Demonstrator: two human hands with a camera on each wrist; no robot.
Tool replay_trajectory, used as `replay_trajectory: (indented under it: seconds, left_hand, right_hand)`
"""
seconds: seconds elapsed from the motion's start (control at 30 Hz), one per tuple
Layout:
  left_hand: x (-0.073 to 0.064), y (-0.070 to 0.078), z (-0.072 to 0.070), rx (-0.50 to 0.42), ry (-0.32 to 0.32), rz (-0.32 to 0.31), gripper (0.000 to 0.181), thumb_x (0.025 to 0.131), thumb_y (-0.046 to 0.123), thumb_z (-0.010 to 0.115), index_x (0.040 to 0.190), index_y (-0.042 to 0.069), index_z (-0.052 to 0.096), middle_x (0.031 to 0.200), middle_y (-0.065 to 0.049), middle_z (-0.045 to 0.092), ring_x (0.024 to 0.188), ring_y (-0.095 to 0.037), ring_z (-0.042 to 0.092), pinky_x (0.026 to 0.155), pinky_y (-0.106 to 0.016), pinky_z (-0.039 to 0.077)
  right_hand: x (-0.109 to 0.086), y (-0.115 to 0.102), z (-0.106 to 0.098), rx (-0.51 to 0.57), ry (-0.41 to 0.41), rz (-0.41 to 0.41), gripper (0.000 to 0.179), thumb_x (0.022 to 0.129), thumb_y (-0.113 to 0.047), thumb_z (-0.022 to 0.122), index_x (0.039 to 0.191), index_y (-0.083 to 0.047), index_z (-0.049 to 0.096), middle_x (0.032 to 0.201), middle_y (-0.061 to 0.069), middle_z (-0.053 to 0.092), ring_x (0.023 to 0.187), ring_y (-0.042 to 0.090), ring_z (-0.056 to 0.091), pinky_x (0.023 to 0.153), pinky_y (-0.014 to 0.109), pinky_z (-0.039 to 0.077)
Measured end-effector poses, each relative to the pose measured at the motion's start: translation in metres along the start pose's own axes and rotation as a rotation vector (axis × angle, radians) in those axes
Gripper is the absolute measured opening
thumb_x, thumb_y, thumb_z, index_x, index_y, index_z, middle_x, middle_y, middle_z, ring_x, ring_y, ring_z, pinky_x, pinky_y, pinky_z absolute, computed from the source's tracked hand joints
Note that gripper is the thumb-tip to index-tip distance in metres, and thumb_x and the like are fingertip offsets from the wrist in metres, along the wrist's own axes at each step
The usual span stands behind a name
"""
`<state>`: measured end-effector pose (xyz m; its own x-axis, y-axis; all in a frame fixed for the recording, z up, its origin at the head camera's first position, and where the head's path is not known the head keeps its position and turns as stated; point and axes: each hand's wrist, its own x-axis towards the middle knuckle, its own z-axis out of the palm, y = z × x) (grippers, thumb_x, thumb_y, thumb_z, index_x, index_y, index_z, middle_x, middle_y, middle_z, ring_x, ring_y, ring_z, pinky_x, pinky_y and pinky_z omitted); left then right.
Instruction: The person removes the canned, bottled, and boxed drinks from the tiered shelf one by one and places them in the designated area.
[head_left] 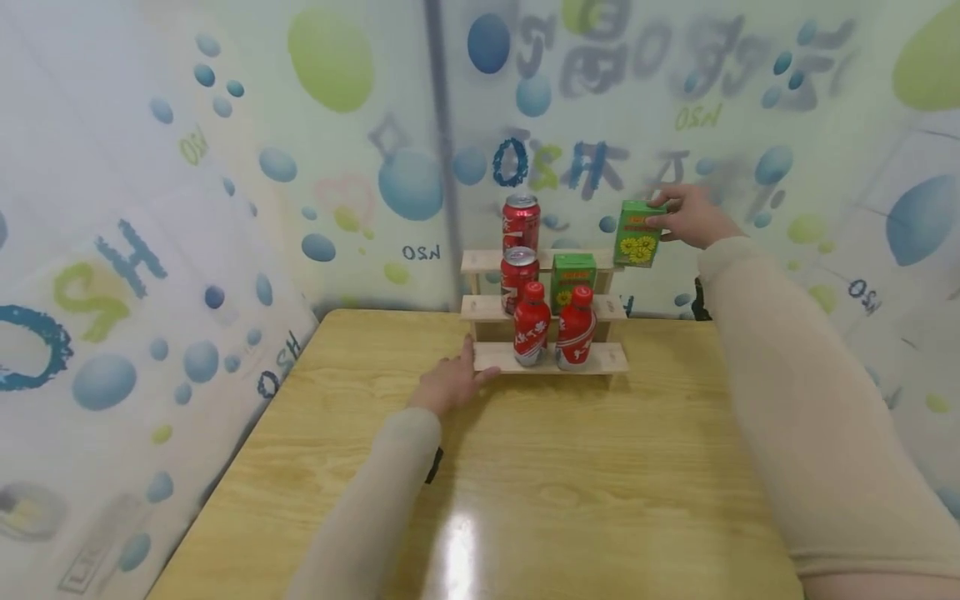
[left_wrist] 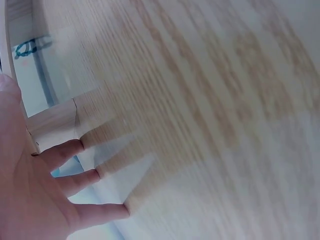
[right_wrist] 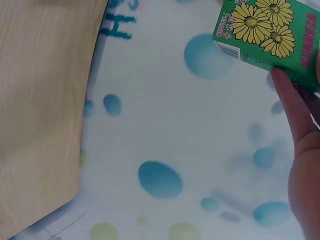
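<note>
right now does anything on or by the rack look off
Only the green box in the right grip stands out: in the head view it leans slightly and is mostly past the right end of the top shelf, while the other box stands upright on the middle shelf. No spill or damage shows.

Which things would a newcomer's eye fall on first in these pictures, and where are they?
Most likely the two red cans, toward the left of the wooden rack's upper tiers, and the two red bottles side by side on its bottom tier. Next, the flowered green box, held in the right-hand grip at the top tier's right end. A matching green box stands on the middle tier.
</note>
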<state>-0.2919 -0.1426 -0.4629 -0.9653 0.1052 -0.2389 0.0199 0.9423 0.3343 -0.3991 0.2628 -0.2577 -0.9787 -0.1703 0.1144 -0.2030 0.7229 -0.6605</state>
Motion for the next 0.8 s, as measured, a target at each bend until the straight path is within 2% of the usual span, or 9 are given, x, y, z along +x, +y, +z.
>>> replay_trajectory:
  seconds: [0.13,0.23,0.3,0.4,0.57,0.67,0.73,0.8]
  left_hand:
    - [0.001,0.002,-0.002,-0.015,0.010,0.001,0.106,0.098,0.086,0.033,0.173,0.020,0.000,0.164,-0.021,0.049,0.154,-0.047,0.043,0.123,-0.065,0.041]
    - [0.000,0.002,-0.002,-0.016,0.002,-0.011,0.106,0.098,0.086,0.034,0.173,0.020,0.001,0.164,-0.021,0.049,0.154,-0.046,0.044,0.123,-0.064,0.042]
    - [-0.001,0.002,-0.002,-0.011,-0.010,-0.017,0.106,0.097,0.086,0.034,0.173,0.021,0.001,0.164,-0.021,0.049,0.154,-0.046,0.044,0.123,-0.064,0.042]
    - [-0.002,0.001,-0.001,-0.004,-0.016,-0.022,0.106,0.097,0.087,0.034,0.173,0.021,0.001,0.164,-0.020,0.050,0.154,-0.045,0.045,0.122,-0.064,0.043]
    - [-0.001,0.003,-0.004,0.024,0.003,-0.007,0.105,0.098,0.086,0.033,0.173,0.020,0.001,0.159,-0.022,0.055,0.150,-0.045,0.050,0.119,-0.063,0.046]
    - [-0.001,0.004,-0.004,0.033,-0.001,-0.002,0.105,0.099,0.085,0.033,0.173,0.019,0.001,0.156,-0.023,0.057,0.147,-0.045,0.053,0.118,-0.062,0.048]
    - [-0.001,0.003,-0.003,0.035,-0.005,-0.003,0.105,0.099,0.085,0.032,0.173,0.018,0.000,0.156,-0.023,0.057,0.147,-0.045,0.054,0.118,-0.061,0.049]
    - [0.000,0.002,-0.002,0.034,-0.007,-0.005,0.105,0.099,0.085,0.031,0.173,0.018,0.000,0.156,-0.023,0.058,0.146,-0.044,0.054,0.118,-0.060,0.050]
  right_hand:
    - [-0.010,0.021,-0.016,0.038,0.032,0.039,0.047,0.107,-0.019,0.066,0.147,0.004,0.056,0.152,0.038,0.052,0.127,0.048,0.066,0.089,0.036,0.067]
    - [-0.015,0.036,-0.017,0.087,0.026,0.075,0.051,0.105,-0.019,0.070,0.148,0.004,0.057,0.154,0.037,0.052,0.108,0.026,0.074,0.087,0.034,0.068]
    - [-0.020,0.047,-0.014,0.116,0.016,0.102,0.051,0.104,-0.019,0.071,0.148,0.004,0.057,0.154,0.037,0.052,0.097,0.009,0.072,0.087,0.033,0.067]
    - [-0.029,0.063,-0.005,0.124,-0.005,0.121,0.052,0.104,-0.020,0.070,0.148,0.005,0.057,0.152,0.037,0.052,0.089,-0.003,0.068,0.085,0.030,0.067]
    - [-0.041,0.084,0.009,0.120,-0.029,0.130,0.052,0.105,-0.021,0.070,0.148,0.004,0.057,0.152,0.037,0.053,0.087,-0.006,0.067,0.085,0.028,0.067]
    - [-0.043,0.095,0.017,0.134,-0.065,0.144,0.054,0.105,-0.022,0.070,0.152,0.002,0.055,0.156,0.033,0.051,0.092,-0.005,0.066,0.089,0.028,0.066]
    - [-0.042,0.103,0.023,0.141,-0.082,0.158,0.055,0.106,-0.023,0.069,0.154,0.000,0.054,0.159,0.031,0.049,0.103,0.005,0.070,0.093,0.030,0.066]
    - [-0.040,0.110,0.029,0.160,-0.091,0.171,0.056,0.106,-0.024,0.069,0.155,-0.002,0.052,0.162,0.029,0.046,0.118,0.023,0.070,0.098,0.034,0.065]
